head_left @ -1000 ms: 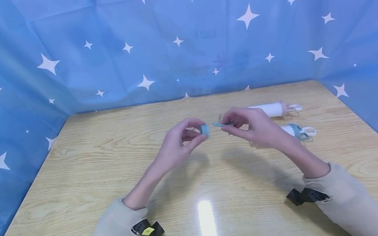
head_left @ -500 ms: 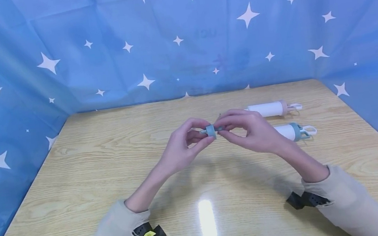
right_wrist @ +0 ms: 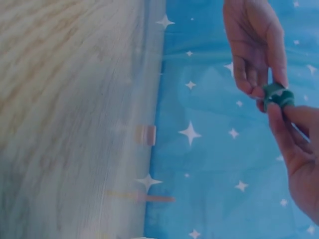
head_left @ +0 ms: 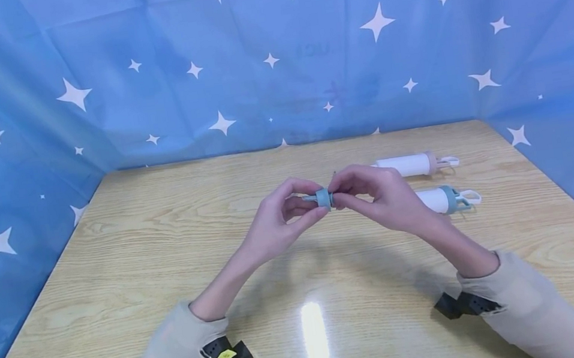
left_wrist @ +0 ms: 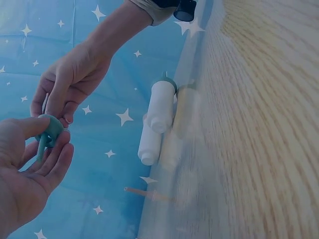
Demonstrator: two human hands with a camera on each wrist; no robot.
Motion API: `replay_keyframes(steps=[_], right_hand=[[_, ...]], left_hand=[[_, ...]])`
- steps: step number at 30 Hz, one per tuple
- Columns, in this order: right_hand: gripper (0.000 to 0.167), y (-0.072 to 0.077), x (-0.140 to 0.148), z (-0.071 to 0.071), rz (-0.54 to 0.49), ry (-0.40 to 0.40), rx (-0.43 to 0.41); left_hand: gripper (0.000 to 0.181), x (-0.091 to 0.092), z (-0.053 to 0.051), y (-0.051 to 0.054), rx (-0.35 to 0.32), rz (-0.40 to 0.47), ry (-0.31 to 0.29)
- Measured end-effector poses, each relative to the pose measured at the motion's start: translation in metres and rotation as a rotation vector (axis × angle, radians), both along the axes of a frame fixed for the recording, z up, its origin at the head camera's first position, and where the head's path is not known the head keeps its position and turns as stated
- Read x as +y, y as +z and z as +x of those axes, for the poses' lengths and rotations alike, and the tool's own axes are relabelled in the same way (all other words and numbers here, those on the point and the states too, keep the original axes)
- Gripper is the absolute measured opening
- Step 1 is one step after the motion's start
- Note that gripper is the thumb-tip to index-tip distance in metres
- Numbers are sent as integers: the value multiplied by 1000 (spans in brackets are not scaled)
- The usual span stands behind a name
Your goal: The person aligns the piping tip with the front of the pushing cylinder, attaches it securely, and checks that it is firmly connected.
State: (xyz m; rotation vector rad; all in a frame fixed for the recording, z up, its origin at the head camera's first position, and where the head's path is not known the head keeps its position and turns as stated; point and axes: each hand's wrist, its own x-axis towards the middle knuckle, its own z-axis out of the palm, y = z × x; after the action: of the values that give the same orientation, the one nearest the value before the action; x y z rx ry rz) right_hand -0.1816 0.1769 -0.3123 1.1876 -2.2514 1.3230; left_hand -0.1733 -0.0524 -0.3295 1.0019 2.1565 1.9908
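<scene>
Raised over the table's middle in the head view, my left hand (head_left: 276,220) pinches a small teal ring-shaped cap (head_left: 323,199) between thumb and fingers. A thin teal piece (left_wrist: 41,149) sticks out of the cap on the left-palm side. My right hand (head_left: 387,193) meets the cap from the right, its thumb and fingertips pinching the other end of that teal piece, mostly hidden. In the right wrist view the cap (right_wrist: 279,96) sits between both hands' fingertips, with an opening showing.
Two white cylindrical bottles lie right of my hands, one with a pink end (head_left: 432,162) and one with a teal end (head_left: 450,200), each with a loop. A pink ring (right_wrist: 149,135) and a thin pink strip (right_wrist: 159,198) are on the table. Starry blue cloth (head_left: 274,84) surrounds it.
The hands were apart, the cap in the left and the thin teal piece in the right. They have come together, and the piece now passes through the cap.
</scene>
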Motion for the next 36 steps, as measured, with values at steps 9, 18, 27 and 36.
replay_keyframes(steps=[9,18,27,36], right_hand=[[31,-3,-5,2,-45,-28,83],[30,-5,-5,1,-46,-11,61],[27,-1,0,1,13,-38,59],[23,-2,32,-5,184,-107,68]], left_hand=[[30,3,3,1,9,46,-34],[29,4,4,1,19,42,-46],[28,1,2,1,24,5,8],[29,-1,0,0,-14,-16,32]])
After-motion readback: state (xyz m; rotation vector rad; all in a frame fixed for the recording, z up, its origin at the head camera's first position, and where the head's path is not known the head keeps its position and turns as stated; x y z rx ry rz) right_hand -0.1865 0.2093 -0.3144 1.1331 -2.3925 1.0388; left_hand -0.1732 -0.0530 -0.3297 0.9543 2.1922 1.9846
